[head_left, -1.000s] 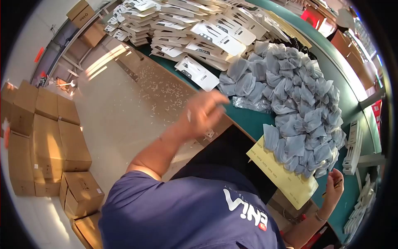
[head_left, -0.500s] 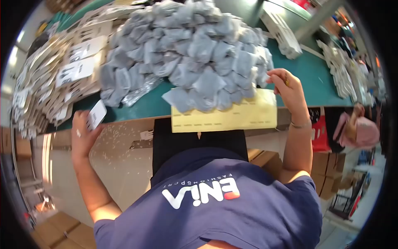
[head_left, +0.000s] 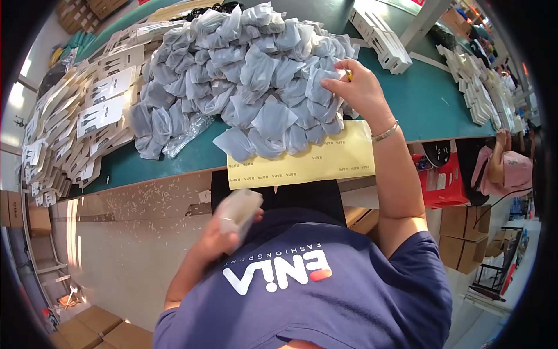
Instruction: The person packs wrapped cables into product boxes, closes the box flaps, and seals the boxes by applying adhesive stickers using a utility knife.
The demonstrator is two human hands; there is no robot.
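Low in front of my shirt, my left hand [head_left: 218, 235] grips a small, pale packaging box [head_left: 241, 210], blurred by motion. My right hand [head_left: 363, 90] reaches over the right side of a heap of grey plastic bags [head_left: 256, 70]. Its thumb and forefinger are apart at one grey bag [head_left: 322, 87]; whether they press on it I cannot tell. Something small and yellow [head_left: 349, 74] shows at its fingers. Under the heap's near edge lies a yellow printed sheet [head_left: 302, 166], overhanging the table edge.
Stacks of flat white printed boxes [head_left: 104, 110] cover the left of the green table [head_left: 430, 110]. More white boxes [head_left: 381, 41] lie at the back right. A red crate [head_left: 444, 183], cardboard cartons [head_left: 465, 232] and a person in pink [head_left: 505, 171] are at the right.
My left hand has come from the table's left edge toward my body with the box. My right hand has moved up and left onto the bag heap.
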